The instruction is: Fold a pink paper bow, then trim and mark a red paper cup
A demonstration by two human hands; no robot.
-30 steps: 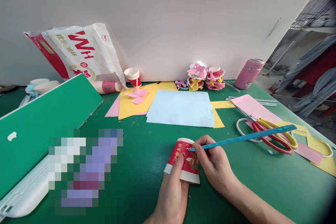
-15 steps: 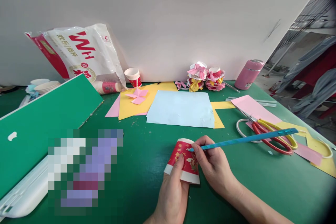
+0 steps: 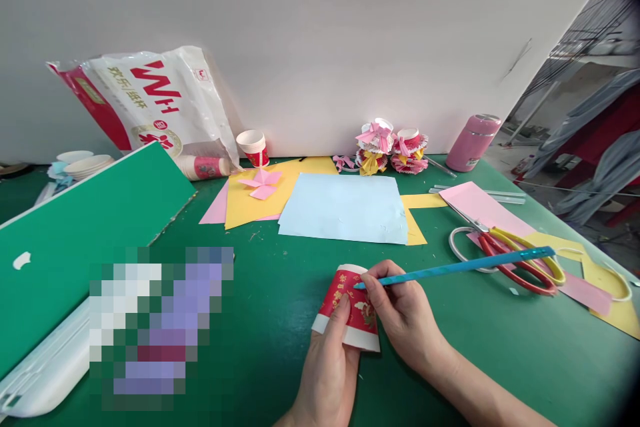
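Observation:
My left hand (image 3: 327,373) holds a red paper cup (image 3: 364,321) with gold print and white bands, its thumb lying across the printed side. The cup leans with its mouth toward me, and the left fingers are mostly hidden behind or inside it. Pinched in my right hand (image 3: 407,313) is a long, slim blue pen (image 3: 460,267), its far end pointing right. The tapered tip lies at the cup's red side, near the gold lettering; whether it touches cannot be told.
Beyond my hands lie a light blue sheet (image 3: 345,207) and yellow paper (image 3: 255,203). Scissors (image 3: 520,267) with red and yellow handles lie at the right. At the back stand decorated paper cups (image 3: 377,137) and a pink bottle (image 3: 473,143). A green board (image 3: 110,207) leans at the left.
My right hand has shifted slightly left with the pen, so its tip sits a little further left on the cup. My left hand and the cup are nearly still.

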